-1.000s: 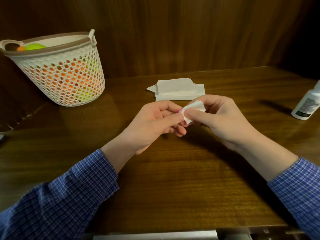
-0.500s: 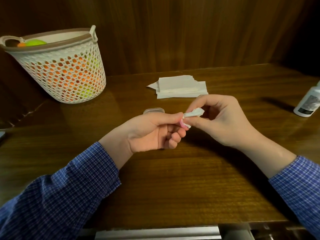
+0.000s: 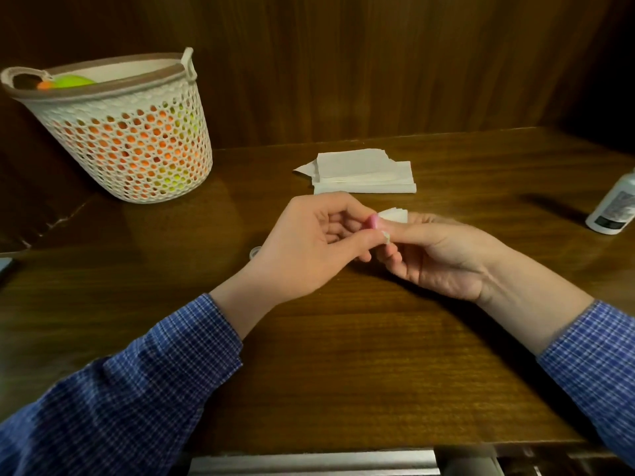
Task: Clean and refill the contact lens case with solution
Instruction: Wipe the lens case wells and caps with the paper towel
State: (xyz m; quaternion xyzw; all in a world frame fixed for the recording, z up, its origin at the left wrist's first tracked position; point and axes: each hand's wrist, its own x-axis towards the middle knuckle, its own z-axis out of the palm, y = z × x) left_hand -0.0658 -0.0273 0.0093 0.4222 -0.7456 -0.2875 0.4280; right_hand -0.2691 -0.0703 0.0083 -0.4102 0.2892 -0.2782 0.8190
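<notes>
My left hand (image 3: 309,245) pinches a small pink part of the contact lens case (image 3: 372,221) between thumb and fingers over the middle of the table. My right hand (image 3: 436,259) holds a folded piece of white tissue (image 3: 395,214) against that pink part, and most of the part is hidden by my fingers. A small pale round piece (image 3: 255,251) lies on the table just left of my left hand, half covered by it. The white solution bottle (image 3: 615,204) stands at the right edge of view.
A stack of white tissues (image 3: 360,171) lies behind my hands. A white perforated basket (image 3: 137,139) with orange and green things inside stands at the back left. A wooden wall closes the back of the wooden table (image 3: 343,355). A dark object (image 3: 5,266) is at the left edge.
Both hands have turned while staying together. The tissue has shifted over the pink part, and my left hand now covers most of the pale round piece on the table.
</notes>
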